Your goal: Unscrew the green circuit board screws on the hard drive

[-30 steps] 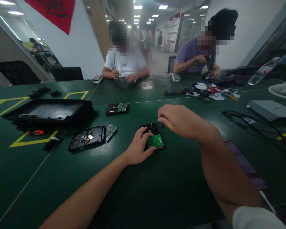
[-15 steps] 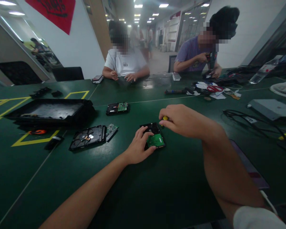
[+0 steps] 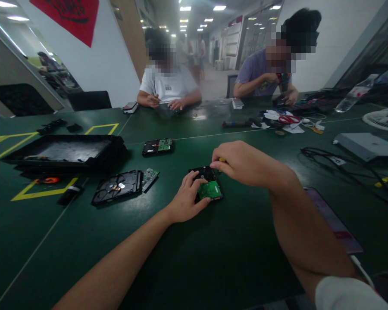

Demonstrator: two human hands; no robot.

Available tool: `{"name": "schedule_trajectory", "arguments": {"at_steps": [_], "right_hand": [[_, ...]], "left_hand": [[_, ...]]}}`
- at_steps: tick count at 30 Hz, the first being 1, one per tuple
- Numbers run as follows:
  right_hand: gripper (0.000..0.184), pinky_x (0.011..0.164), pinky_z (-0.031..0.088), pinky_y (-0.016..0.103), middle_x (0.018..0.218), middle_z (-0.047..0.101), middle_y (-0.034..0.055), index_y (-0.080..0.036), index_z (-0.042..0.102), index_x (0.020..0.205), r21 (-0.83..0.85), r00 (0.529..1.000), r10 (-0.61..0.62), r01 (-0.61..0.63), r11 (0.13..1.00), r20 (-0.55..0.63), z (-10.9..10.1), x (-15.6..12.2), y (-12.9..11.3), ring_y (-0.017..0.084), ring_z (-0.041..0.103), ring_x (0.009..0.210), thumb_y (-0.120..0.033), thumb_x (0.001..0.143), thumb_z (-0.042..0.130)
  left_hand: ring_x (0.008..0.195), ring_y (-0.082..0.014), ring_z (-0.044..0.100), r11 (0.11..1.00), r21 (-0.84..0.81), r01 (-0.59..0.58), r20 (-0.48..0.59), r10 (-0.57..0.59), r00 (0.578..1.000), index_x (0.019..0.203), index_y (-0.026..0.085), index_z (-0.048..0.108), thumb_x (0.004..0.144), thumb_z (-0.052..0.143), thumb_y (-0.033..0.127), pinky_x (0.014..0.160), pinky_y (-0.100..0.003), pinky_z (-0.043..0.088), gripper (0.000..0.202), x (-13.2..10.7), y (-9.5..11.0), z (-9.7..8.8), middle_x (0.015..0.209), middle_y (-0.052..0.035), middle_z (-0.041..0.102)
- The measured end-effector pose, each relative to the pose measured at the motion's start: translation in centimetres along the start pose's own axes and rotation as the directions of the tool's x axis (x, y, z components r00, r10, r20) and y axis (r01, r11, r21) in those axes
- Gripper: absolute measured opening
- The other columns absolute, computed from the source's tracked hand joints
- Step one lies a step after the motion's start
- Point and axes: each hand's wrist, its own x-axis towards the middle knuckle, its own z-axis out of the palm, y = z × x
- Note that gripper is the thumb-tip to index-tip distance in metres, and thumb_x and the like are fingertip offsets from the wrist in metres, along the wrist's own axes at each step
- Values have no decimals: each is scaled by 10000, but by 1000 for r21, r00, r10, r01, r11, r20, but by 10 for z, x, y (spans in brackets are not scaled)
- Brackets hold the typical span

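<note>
A hard drive (image 3: 208, 173) with a green circuit board lies on the dark green table in front of me. My left hand (image 3: 189, 198) grips it from the left, fingers over its top and thumb at the near edge. My right hand (image 3: 234, 162) is closed around a yellow-handled screwdriver (image 3: 222, 159) at the drive's far right corner; most of the tool is hidden by the fingers. To the left lie an opened hard drive (image 3: 108, 189) and a loose circuit board (image 3: 149, 178). Another hard drive (image 3: 157, 147) rests farther back.
Black trays (image 3: 64, 150) stand at the left. A phone (image 3: 334, 219) lies beneath my right forearm, with black cables (image 3: 339, 165) and a grey box (image 3: 367, 145) beyond. Two people sit across the table, near a water bottle (image 3: 355, 94) and scattered small items.
My right hand has turned slightly at the drive's corner, and less of the yellow handle shows. The left hand stays on the drive. The whole view has shifted slightly.
</note>
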Motion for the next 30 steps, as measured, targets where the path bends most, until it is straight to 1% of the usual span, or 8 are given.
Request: {"name": "schedule_trajectory", "arguments": {"at_steps": [4,7,13,17,20,23,26,30], "right_hand": [[242,877,426,324,1039,744,131,-103,735,1096,-6,998,-47,47,999,31,-2,-2,-1,244,666,971,-127,959,536],[259,872,425,323,1052,743,131,-113,720,1128,-5,999,-25,25,1000,33,-3,-4,-1,242,666,971,-127,964,521],[184,714,383,298,895,728,77,-156,701,976,-1,996,87,-87,996,37,-7,-4,-1,196,629,778,-296,990,581],[140,738,385,308,889,706,97,-138,685,886,-35,996,94,-94,995,-1,-6,-3,-3,210,618,805,-241,944,610],[99,768,392,311,936,713,102,-133,694,944,-25,997,71,-71,997,-16,-4,-2,-2,220,629,852,-197,925,622],[91,753,386,300,941,725,82,-158,699,967,-1,998,56,-56,998,-3,-4,-2,1,203,635,834,-205,953,623],[141,744,389,297,909,732,79,-162,707,915,17,998,55,-55,998,10,-4,-3,3,197,641,811,-242,982,613],[185,807,423,317,977,745,112,-128,733,1017,19,999,40,-40,999,18,-6,-3,0,231,663,891,-205,969,571]], "left_hand": [[1575,-390,198,1000,-1,7,10,-7,1000,1418,234,500,960,670,433,1263,-611,254,528,0,1,-1,1640,-165,295],[1577,-394,188,1000,5,15,17,-15,1000,1419,235,499,956,674,437,1259,-618,256,534,0,-1,0,1645,-164,285],[1580,-394,182,1000,8,20,21,-20,1000,1431,250,486,956,676,425,1254,-630,261,541,0,-1,0,1654,-157,281],[1580,-393,183,1000,11,20,20,-21,1000,1425,250,492,963,667,424,1254,-628,262,523,0,1,-1,1652,-155,282],[1580,-394,181,1000,14,18,22,-18,1000,1426,240,492,962,667,433,1256,-620,263,533,0,1,0,1649,-163,281],[1580,-392,180,1000,15,13,21,-14,1000,1421,237,496,964,662,432,1259,-616,260,524,0,0,-1,1648,-163,282],[1579,-387,185,1000,22,12,20,-13,1000,1421,231,497,966,660,435,1264,-609,252,525,0,0,0,1641,-165,288],[1581,-389,181,1000,17,12,17,-12,1000,1433,239,490,955,676,425,1259,-620,258,546,0,-1,0,1649,-160,285]]}}
